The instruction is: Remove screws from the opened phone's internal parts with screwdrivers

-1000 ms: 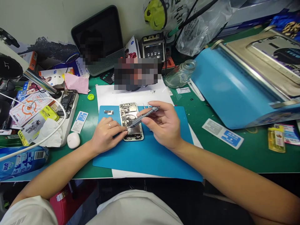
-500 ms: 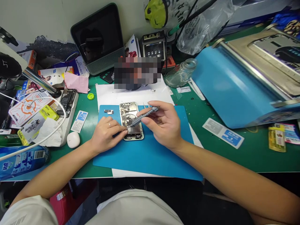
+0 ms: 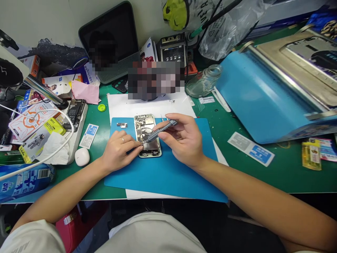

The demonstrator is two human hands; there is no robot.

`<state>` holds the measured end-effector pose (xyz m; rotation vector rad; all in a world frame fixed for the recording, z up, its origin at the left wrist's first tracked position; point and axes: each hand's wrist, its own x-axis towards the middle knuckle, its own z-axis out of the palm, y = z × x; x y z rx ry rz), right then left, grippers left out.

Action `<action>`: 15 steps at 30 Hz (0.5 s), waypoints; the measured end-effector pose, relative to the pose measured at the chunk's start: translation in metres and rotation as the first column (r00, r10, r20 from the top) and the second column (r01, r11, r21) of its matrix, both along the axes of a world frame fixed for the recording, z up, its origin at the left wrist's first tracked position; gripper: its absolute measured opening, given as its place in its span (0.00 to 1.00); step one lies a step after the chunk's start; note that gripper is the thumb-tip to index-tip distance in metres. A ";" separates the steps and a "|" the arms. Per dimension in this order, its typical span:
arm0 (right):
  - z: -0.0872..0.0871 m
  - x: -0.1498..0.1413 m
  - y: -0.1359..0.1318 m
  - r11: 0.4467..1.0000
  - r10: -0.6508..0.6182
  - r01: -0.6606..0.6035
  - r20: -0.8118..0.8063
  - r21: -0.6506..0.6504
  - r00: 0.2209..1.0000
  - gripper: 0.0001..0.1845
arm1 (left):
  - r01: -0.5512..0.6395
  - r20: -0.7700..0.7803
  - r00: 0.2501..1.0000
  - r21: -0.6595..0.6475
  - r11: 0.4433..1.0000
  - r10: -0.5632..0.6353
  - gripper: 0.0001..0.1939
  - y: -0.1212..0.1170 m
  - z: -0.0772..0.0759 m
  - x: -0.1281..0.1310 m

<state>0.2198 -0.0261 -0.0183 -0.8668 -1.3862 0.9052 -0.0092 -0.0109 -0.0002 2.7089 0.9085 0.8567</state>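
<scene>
One phone (image 3: 143, 131) opened, not yet closed up; small part (image 3: 122, 125) loose left of phone; right hand (image 3: 185, 140) grips screwdriver (image 3: 159, 134) over phone; left hand (image 3: 120, 149) pinched narrow, hold unclear.

Place: a phone-repair workshop, by the look of its bench
Main clue: an opened phone (image 3: 146, 130), its inner parts bare, on a blue mat (image 3: 173, 181)
Tool: a slim grey screwdriver (image 3: 157, 135) over it
Worktop: a green surface (image 3: 252, 179), cluttered leftward
Packaging: a carton (image 3: 55, 126) printed "BATTERY"
Spare device: exposed phone innards (image 3: 75, 114)
</scene>
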 end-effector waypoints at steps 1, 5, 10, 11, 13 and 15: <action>0.000 0.000 0.000 1.000 0.001 -0.001 0.001 0.004 1.000 0.22 | 0.002 0.000 1.000 0.000 1.000 -0.002 0.09 0.000 0.000 0.000; -0.001 0.000 0.000 0.999 0.014 -0.014 -0.006 0.040 1.000 0.22 | 0.003 0.014 1.000 0.012 1.000 -0.004 0.09 0.000 0.000 0.000; -0.001 -0.001 -0.001 0.997 0.030 -0.031 0.020 0.069 0.999 0.25 | -0.002 0.040 0.999 0.037 0.999 0.001 0.08 0.000 -0.001 0.000; -0.001 -0.001 -0.001 0.998 0.020 -0.021 0.023 0.063 1.000 0.25 | -0.004 0.041 0.999 0.037 0.999 0.003 0.08 0.000 -0.001 0.000; -0.001 -0.001 -0.002 0.999 0.000 -0.001 0.019 0.053 1.000 0.24 | -0.006 0.049 0.999 0.035 0.999 0.005 0.08 0.000 -0.002 -0.001; -0.001 -0.002 -0.002 0.999 -0.015 0.014 0.012 0.043 1.000 0.24 | -0.012 0.056 0.998 0.029 0.999 0.010 0.08 0.000 -0.003 -0.001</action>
